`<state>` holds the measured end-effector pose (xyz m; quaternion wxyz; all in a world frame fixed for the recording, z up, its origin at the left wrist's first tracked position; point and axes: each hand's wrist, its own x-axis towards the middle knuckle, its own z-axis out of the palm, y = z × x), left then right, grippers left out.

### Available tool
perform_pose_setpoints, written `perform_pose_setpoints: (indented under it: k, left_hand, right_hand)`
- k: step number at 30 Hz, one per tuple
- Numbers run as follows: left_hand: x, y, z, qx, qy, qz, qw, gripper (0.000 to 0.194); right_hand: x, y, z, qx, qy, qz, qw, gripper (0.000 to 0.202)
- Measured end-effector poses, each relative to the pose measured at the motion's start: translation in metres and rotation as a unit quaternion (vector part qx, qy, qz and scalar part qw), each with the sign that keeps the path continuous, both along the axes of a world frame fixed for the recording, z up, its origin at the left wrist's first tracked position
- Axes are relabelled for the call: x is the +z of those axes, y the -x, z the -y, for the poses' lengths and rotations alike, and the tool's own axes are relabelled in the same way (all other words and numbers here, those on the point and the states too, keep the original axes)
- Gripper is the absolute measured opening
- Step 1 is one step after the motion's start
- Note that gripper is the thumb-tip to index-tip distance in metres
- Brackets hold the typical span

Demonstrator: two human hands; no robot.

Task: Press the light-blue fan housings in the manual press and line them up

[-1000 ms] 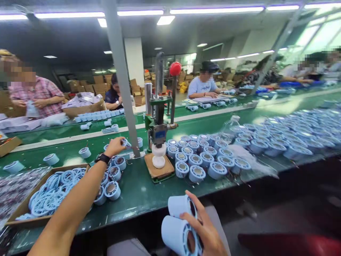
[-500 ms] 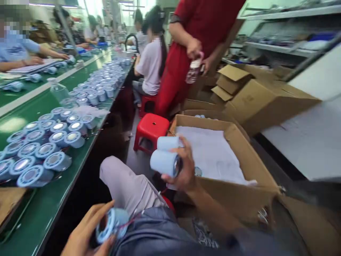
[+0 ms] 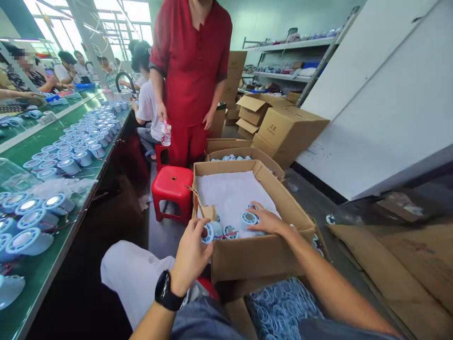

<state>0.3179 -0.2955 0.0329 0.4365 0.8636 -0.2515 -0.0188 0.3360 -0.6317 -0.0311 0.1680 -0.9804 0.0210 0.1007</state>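
Your left hand (image 3: 191,255), black watch (image 3: 164,286) on the wrist, has thumb and fingers curved about a blue cup (image 3: 212,232) at the near left corner of an open carton (image 3: 260,259); the cup lies tilted, its ringed end turned toward your palm. Your right hand (image 3: 266,220) reaches over the carton's near wall, fingers curled on a second blue cup (image 3: 249,217) inside, ringed face up; whether it grips firmly or only rests there, cannot tell. Another piece shows partly behind those fingers. Between your hands, inside the carton, a blue cup with a red wire (image 3: 230,232) sits near the wall. White sheet (image 3: 228,189) lines much of the carton. Below, near your lap, a box of blue rings (image 3: 285,307). Red stool (image 3: 172,184) just beside the carton's left side; past it stands a person in red (image 3: 194,80), one hand on a small drink bottle (image 3: 166,136). To your left, the green bench (image 3: 72,226) bears rows of blue cups, some with wires trailing. Brown boxes (image 3: 283,130) stand beyond the carton, shelves (image 3: 283,75) further back.
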Motion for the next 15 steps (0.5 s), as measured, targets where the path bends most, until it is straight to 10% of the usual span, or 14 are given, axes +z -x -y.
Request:
perform_pose_setpoints:
  k: [9,15]
  left_hand:
    - [0.009,-0.061,0.089,-0.084,-0.207,0.079,0.971,0.051]
    - [-0.02,-0.083,0.14,-0.155,-0.345,0.06,0.924,0.039]
  right_hand:
    - [-0.012,-0.003,0.015,0.095,-0.125,-0.099,0.983,0.074]
    - [-0.011,-0.005,0.017,0.063,-0.179,-0.059,0.98,0.047]
